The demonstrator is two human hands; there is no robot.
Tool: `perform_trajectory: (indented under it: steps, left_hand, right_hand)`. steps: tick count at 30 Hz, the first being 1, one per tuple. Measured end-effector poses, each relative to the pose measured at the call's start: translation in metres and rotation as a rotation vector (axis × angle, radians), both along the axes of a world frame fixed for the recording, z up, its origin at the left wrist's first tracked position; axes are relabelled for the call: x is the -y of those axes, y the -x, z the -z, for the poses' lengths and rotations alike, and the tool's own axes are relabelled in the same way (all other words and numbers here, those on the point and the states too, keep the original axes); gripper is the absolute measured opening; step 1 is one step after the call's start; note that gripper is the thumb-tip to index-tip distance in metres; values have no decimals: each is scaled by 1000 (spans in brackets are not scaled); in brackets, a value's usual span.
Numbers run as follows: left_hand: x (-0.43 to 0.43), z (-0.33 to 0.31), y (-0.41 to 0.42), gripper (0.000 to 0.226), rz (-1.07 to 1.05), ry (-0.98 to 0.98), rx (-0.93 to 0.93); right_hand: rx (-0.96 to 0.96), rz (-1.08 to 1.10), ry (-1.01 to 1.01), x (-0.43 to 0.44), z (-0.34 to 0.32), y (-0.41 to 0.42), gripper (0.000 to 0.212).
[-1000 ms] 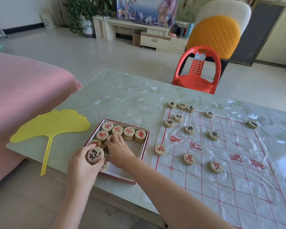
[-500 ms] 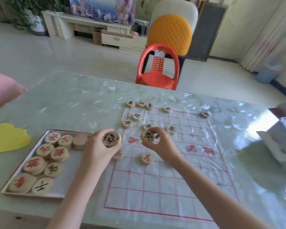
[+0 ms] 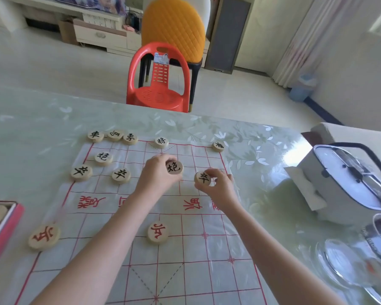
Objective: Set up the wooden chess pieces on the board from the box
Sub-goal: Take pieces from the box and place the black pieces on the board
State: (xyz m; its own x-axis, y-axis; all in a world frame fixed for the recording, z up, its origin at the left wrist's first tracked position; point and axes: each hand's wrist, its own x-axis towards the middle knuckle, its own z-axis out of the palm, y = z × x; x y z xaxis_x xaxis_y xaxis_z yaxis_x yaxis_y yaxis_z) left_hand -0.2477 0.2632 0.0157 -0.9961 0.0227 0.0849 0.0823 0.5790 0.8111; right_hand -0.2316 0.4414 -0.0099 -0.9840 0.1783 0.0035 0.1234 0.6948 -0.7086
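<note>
A clear plastic chess board (image 3: 163, 267) with red lines lies on the table. My left hand (image 3: 156, 175) holds a round wooden cannon piece (image 3: 174, 167) with a black character above the far half of the board. My right hand (image 3: 220, 186) pinches a black-lettered pawn piece (image 3: 203, 178) just to the right of it. Several black-lettered pieces sit along the far rows, among them a chariot piece (image 3: 95, 135) and a general piece (image 3: 161, 142). Two red-lettered pawns (image 3: 157, 232) sit on the near half. The red-edged box (image 3: 2, 225) shows at the left edge with pieces inside.
A white tissue box holder (image 3: 348, 179) stands on the table at the right, with glassware (image 3: 348, 263) in front of it. A red plastic chair (image 3: 161, 78) and a yellow chair (image 3: 174, 27) stand beyond the table's far edge.
Both hands have carried their pieces from the box out over the board's far right part. The view has swung right, so the box sits at the left edge.
</note>
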Motion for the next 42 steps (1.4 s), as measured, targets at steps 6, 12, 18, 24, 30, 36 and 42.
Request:
perform_trajectory:
  steps: [6, 12, 18, 24, 30, 36, 42]
  left_hand:
    - [-18, 4, 26, 41, -9, 8, 2]
    - [-43, 9, 39, 49, 46, 19, -7]
    - [-87, 15, 61, 50, 137, 106, -7]
    - [-118, 30, 74, 49, 160, 207, 25]
    - [-119, 41, 79, 49, 142, 312, 5]
    - [-107, 39, 74, 56, 154, 229, -9]
    - [-37, 14, 30, 30, 117, 52, 38]
  right_hand:
    - [-32, -61, -105, 1, 11, 20, 51]
    - [30, -55, -48, -7, 22, 17, 68]
    - [-115, 102, 201, -43, 13, -9, 39]
    - [-149, 119, 243, -54, 13, -26, 31]
    - [-150, 79, 302, -42, 15, -30, 30]
    - [-140, 53, 286, -35, 17, -38, 30]
    - [-115, -3, 302, -2, 7, -44, 29]
